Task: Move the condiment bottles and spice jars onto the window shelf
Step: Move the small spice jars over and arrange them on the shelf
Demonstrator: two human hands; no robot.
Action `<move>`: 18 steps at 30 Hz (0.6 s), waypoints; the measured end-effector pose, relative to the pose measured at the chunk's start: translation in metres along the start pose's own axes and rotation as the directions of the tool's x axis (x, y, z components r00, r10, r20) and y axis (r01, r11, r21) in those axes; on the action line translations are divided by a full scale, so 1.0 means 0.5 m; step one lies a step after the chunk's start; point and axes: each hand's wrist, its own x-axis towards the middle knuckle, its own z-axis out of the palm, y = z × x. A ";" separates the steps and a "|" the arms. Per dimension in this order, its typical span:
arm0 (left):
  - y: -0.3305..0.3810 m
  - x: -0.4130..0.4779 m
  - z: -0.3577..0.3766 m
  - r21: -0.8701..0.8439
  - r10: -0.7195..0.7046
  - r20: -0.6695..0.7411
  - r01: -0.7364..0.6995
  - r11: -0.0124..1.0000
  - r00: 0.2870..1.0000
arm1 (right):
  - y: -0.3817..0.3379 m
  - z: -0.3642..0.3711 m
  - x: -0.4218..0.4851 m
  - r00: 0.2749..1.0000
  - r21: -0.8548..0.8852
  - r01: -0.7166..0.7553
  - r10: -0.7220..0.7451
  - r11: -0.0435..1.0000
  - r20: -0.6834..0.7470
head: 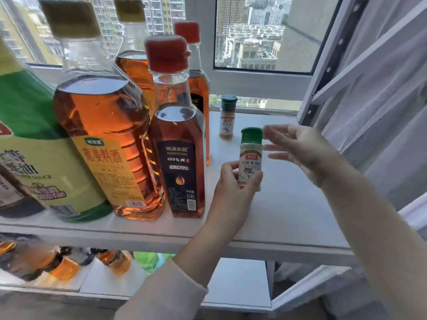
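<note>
My left hand [233, 181] grips the lower part of a small green-capped spice jar [250, 153], held upright just above the white window shelf [288, 204]. Just to the right of the jar's cap, my right hand [300, 151] hovers with fingers spread, holding nothing. A second small spice jar [227, 117] with a dark green cap stands on the shelf near the window. Left of the hands, a red-capped sesame oil bottle [179, 139] and a large cooking wine bottle [101, 125] stand on the shelf.
More tall amber bottles [135, 58] stand behind, and a green-labelled bottle [27, 139] fills the far left. The window frame [261, 82] runs along the back. A white curtain [381, 100] hangs at right. Below the shelf lie more bottles [46, 262].
</note>
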 end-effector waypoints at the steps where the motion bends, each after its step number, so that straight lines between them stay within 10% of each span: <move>1: 0.003 0.003 0.003 0.013 0.008 -0.009 -0.008 1.000 1.000 | -0.001 0.001 -0.012 1.000 -0.017 -0.007 0.007 1.000 0.014; 18: -0.003 0.017 0.009 0.182 0.027 -0.073 -0.013 0.983 0.997 | 0.013 0.033 0.022 0.995 0.007 0.083 -0.082 0.997 -0.053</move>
